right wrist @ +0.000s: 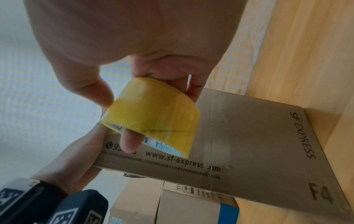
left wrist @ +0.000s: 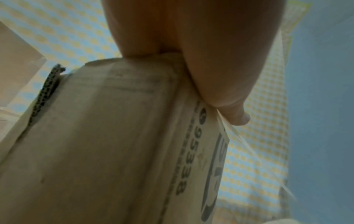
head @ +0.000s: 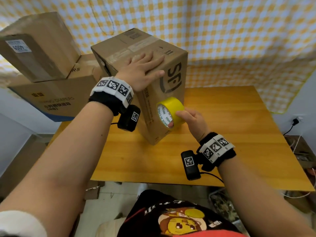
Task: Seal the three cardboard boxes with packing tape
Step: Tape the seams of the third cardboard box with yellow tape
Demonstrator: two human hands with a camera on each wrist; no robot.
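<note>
- Tall brown cardboard box with black SF Express print (head: pixel 153 93): stands on end on the wooden worktop (head: pixel 222 134), flaps closed, old clear tape strip along the top seam.
- Roll of yellow packing tape with white "MADE IN CHINA" core (head: pixel 171 113): held off the worktop, against the box's printed side face, core opening facing the camera.
- Brown cardboard box with white label (head: pixel 39 47): closed, stacked on a wider brown diaper box with a blue edge (head: pixel 56 101), left of the tall box.
</note>
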